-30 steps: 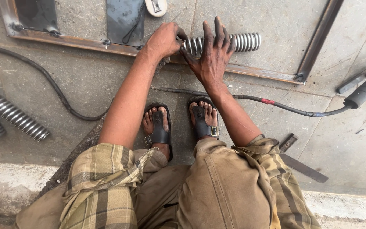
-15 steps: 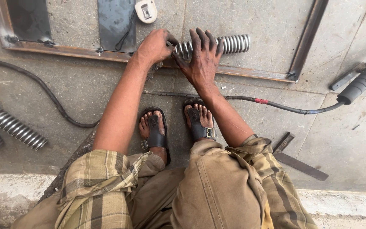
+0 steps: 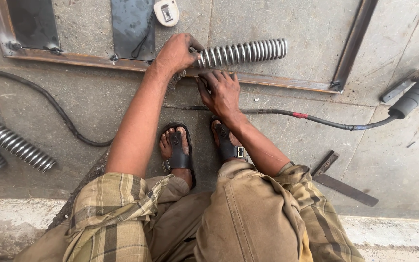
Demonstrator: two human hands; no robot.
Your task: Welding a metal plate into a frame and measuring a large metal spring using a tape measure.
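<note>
Squatting over a concrete floor, with a rusty flat-bar frame laid out as an open rectangle across the upper field. Lying inside the frame, parallel to and just beside its lower bar: a ribbed, spiral-formed steel rod, bright silver. Clamped around the near end of that rod: the left hand, fingers closed. Resting spread and flat, palm down, on the lower bar and the floor just below it: the right hand, gripping nothing. Judged as an alignment step; best done by keeping the rod pressed against the bar with the left hand, bracing the bar steady with the right, and keeping both sandalled feet clear of the work.

Running across the floor between hands and feet: a dark cable with a red band, leading to a black ribbed handle at right. Two dark steel plates seated against the frame at upper left; a small white device beside them. Two more ribbed rods at far left, well apart. Small steel square at lower right.
</note>
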